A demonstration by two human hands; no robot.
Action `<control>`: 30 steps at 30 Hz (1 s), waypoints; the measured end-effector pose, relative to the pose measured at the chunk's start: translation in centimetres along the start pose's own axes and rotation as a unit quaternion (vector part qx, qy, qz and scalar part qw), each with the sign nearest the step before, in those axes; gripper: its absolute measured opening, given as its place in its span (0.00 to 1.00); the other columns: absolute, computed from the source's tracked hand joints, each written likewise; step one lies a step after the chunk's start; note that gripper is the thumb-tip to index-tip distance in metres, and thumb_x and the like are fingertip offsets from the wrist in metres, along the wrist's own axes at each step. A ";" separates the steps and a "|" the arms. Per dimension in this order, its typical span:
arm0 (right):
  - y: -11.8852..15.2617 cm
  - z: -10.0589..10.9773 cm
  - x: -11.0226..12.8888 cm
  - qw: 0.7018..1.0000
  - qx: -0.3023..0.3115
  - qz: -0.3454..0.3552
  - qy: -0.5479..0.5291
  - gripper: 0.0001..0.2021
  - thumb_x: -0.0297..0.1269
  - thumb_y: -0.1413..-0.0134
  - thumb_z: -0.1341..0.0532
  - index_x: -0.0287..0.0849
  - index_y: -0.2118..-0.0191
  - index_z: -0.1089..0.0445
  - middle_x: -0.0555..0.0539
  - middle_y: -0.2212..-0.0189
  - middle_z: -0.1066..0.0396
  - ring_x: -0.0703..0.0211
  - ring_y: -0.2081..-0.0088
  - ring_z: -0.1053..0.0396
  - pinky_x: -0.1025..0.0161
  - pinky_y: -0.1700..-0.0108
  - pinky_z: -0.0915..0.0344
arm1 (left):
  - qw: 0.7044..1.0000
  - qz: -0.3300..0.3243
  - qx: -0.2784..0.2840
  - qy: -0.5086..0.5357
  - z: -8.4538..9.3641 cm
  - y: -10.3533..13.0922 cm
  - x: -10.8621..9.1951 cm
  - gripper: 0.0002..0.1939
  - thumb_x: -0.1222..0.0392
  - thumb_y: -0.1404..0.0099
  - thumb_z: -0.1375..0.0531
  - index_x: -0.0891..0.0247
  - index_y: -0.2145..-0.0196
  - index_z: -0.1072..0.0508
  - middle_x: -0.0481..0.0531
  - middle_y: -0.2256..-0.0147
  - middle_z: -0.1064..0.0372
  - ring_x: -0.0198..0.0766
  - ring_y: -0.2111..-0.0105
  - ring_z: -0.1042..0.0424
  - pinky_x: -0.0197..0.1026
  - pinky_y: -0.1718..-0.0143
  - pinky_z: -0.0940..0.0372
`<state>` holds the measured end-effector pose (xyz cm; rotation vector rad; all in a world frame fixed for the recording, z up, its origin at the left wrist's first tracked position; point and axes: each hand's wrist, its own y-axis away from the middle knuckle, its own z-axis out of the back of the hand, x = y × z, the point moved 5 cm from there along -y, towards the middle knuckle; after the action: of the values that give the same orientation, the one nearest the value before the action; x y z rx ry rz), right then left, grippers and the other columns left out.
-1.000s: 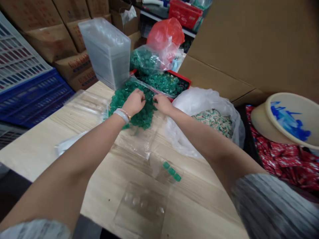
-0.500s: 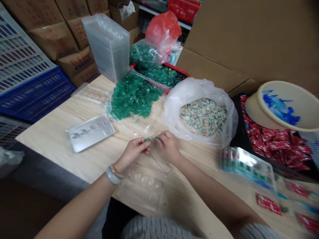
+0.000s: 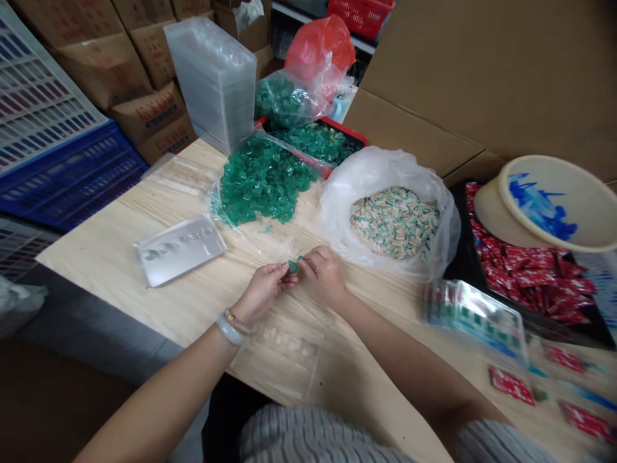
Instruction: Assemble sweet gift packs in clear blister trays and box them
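Observation:
Above the middle of the table, my left hand (image 3: 265,289) pinches a small green plastic piece (image 3: 292,266) between thumb and fingers. Close beside it, my right hand (image 3: 325,276) holds another small green piece (image 3: 302,259) at its fingertips. The two pieces almost meet; whether they touch, I cannot tell. Below my forearms lies a clear plastic tray (image 3: 282,370) with moulded hollows. Beyond my hands spreads a heap of green translucent pieces (image 3: 265,180) on a clear bag. To its right, a white plastic bag (image 3: 337,193) stands open around many small striped pieces (image 3: 398,222).
A shallow tray (image 3: 183,251) lies at left, near a tall stack of clear trays (image 3: 216,96). On the right are a filled clear tray (image 3: 475,321), red packets (image 3: 535,276) and a cream tub (image 3: 491,206) with blue pieces. Blue crates (image 3: 72,180) stand beyond the table's left edge.
My hands have come closer together, narrowing the gap between the two green pieces. The camera view has shifted slightly.

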<state>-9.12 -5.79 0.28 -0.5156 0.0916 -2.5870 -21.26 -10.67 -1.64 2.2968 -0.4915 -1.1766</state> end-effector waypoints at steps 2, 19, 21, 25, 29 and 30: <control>0.0 -0.5 0.2 0.999 0.031 0.012 0.024 0.11 0.38 0.44 0.47 0.40 0.69 0.29 0.45 0.69 0.33 0.58 0.64 0.37 0.61 0.61 0.44 | 1.000 0.006 0.000 0.013 0.0 0.0 0.0 0.07 0.64 0.41 0.42 0.71 0.73 0.28 0.53 0.76 0.29 0.30 0.76 0.31 0.34 0.69 0.35; 1.0 2.9 0.9 0.971 0.027 -0.034 -0.235 0.06 0.33 0.48 0.45 0.42 0.64 0.32 0.48 0.70 0.31 0.62 0.69 0.34 0.65 0.65 0.37 | 0.999 0.041 0.009 0.003 -1.3 0.3 0.0 0.06 0.64 0.47 0.37 0.69 0.74 0.29 0.51 0.76 0.30 0.31 0.76 0.30 0.33 0.73 0.36; 1.0 3.3 -0.4 0.974 -0.002 -0.075 -0.215 0.06 0.33 0.48 0.45 0.41 0.64 0.32 0.48 0.71 0.31 0.63 0.70 0.34 0.65 0.66 0.37 | 0.996 -0.022 -0.025 -0.081 -0.9 0.2 -0.8 0.08 0.60 0.47 0.38 0.68 0.76 0.31 0.50 0.77 0.31 0.32 0.77 0.31 0.34 0.75 0.37; 0.9 3.2 -0.8 0.995 0.053 -0.026 -0.080 0.05 0.30 0.48 0.44 0.39 0.67 0.31 0.46 0.70 0.31 0.59 0.67 0.34 0.63 0.62 0.38 | 0.883 -0.242 -0.002 -0.402 -0.2 2.4 -2.8 0.12 0.55 0.41 0.45 0.65 0.74 0.28 0.53 0.72 0.30 0.38 0.69 0.31 0.41 0.65 0.36; 0.8 1.2 0.6 0.988 0.138 0.046 0.041 0.06 0.30 0.47 0.44 0.40 0.67 0.30 0.43 0.68 0.31 0.57 0.62 0.35 0.61 0.58 0.40 | 0.674 -0.339 0.166 -0.635 0.5 7.0 -0.1 0.17 0.52 0.40 0.45 0.60 0.56 0.30 0.57 0.53 0.34 0.45 0.50 0.39 0.48 0.47 0.46; 0.8 0.6 0.8 0.986 0.150 0.054 0.053 0.06 0.29 0.47 0.45 0.40 0.67 0.30 0.43 0.68 0.31 0.56 0.62 0.35 0.60 0.57 0.40 | 0.635 -0.346 0.192 -0.664 1.0 7.8 0.9 0.22 0.51 0.42 0.43 0.59 0.50 0.34 0.58 0.48 0.38 0.46 0.46 0.43 0.50 0.45 0.49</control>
<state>-9.19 -6.91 1.03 -0.2554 -0.2266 -2.4608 -22.27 -17.71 1.90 1.3821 -0.2842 -3.4097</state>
